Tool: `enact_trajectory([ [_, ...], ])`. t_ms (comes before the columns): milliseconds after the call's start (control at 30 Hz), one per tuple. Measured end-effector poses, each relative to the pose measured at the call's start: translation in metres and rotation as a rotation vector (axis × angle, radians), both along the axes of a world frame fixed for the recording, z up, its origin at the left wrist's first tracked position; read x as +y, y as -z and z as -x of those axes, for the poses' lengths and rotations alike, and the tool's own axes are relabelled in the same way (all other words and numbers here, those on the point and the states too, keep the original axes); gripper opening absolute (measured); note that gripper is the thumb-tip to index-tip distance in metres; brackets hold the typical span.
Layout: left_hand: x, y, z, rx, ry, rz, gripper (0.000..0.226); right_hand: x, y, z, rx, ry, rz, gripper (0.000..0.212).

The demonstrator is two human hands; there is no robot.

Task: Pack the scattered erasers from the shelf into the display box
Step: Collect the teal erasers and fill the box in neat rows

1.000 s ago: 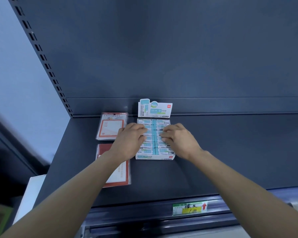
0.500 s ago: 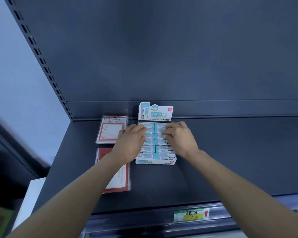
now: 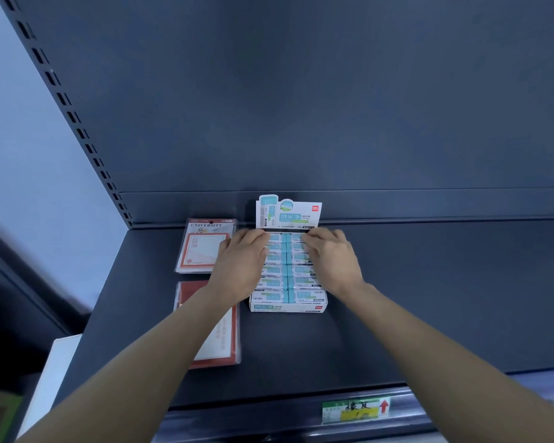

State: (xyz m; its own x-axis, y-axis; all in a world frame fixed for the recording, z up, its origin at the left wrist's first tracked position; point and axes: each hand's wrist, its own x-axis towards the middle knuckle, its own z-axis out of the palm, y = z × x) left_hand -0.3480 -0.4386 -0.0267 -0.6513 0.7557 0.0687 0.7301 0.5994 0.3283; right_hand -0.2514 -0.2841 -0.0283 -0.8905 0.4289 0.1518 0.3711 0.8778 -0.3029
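A white and teal display box (image 3: 288, 307) stands on the dark shelf (image 3: 429, 298), its header card (image 3: 288, 213) upright at the back. Teal-and-white erasers (image 3: 287, 284) fill it in two columns. My left hand (image 3: 240, 266) lies over the left column and my right hand (image 3: 333, 262) over the right column. The fingertips of both hands press on the rearmost erasers just below the header card. Neither hand lifts anything. My hands hide the outer parts of the middle rows.
Two plastic-wrapped packs of red-bordered certificates lie left of the box, one at the back (image 3: 202, 247) and one nearer (image 3: 216, 330) under my left forearm. A green and yellow price label (image 3: 355, 409) sits on the shelf's front rail. A slotted upright (image 3: 77, 132) bounds the left.
Both hands have slid from the middle rows of the box back to the rearmost row, next to the header card. The box has stayed in place.
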Motion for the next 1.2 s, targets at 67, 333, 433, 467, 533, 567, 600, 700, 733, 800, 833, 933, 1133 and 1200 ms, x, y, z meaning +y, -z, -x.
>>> enact_trajectory([
  [67, 0.001, 0.001, 0.000, 0.008, -0.006, -0.008, 0.039, 0.001, 0.001, 0.000, 0.003, -0.001, -0.029, 0.024],
  [333, 0.002, 0.003, -0.007, -0.022, -0.014, -0.044, 0.038, 0.001, 0.002, 0.000, 0.007, -0.031, 0.009, 0.025],
  [433, 0.003, 0.003, -0.011, -0.033, -0.021, -0.067, 0.038, 0.004, -0.002, -0.001, -0.011, -0.055, 0.042, 0.026],
  [467, 0.004, 0.003, -0.013, -0.034, -0.026, -0.073, 0.038, 0.004, -0.003, -0.003, -0.011, -0.060, 0.051, 0.026],
  [533, 0.004, 0.005, -0.016, -0.035, -0.039, -0.083, 0.038, 0.003, -0.002, -0.005, -0.022, -0.061, 0.052, 0.026],
  [567, 0.004, 0.005, -0.016, -0.033, -0.044, -0.084, 0.038, 0.003, -0.002, -0.005, -0.030, -0.064, 0.049, 0.026],
  [600, 0.004, 0.005, -0.017, -0.032, -0.045, -0.080, 0.037, 0.003, -0.003, -0.005, -0.037, -0.068, 0.050, 0.027],
  [700, 0.005, 0.002, -0.016, -0.049, -0.045, -0.059, 0.036, 0.006, -0.007, -0.005, -0.063, -0.086, 0.064, 0.029],
  [733, 0.004, 0.001, -0.015, -0.056, -0.051, -0.063, 0.036, 0.006, -0.008, -0.006, -0.060, -0.087, 0.074, 0.028],
  [800, 0.001, -0.001, -0.014, -0.066, -0.077, -0.101, 0.035, 0.004, -0.010, -0.010, -0.018, -0.063, 0.115, 0.028],
  [833, 0.000, -0.002, -0.014, -0.067, -0.089, -0.123, 0.035, 0.003, -0.010, -0.013, 0.012, -0.038, 0.141, 0.028],
  [933, -0.001, -0.004, -0.017, -0.065, -0.085, -0.148, 0.036, 0.000, -0.011, -0.017, 0.089, 0.032, 0.192, 0.026],
  [1133, 0.000, 0.003, -0.029, -0.081, -0.090, -0.053, 0.042, -0.010, -0.006, -0.020, -0.070, -0.014, 0.118, 0.036],
  [1200, -0.001, 0.005, -0.031, -0.065, -0.087, -0.024, 0.041, -0.012, -0.002, -0.021, -0.164, 0.005, 0.113, 0.044],
])
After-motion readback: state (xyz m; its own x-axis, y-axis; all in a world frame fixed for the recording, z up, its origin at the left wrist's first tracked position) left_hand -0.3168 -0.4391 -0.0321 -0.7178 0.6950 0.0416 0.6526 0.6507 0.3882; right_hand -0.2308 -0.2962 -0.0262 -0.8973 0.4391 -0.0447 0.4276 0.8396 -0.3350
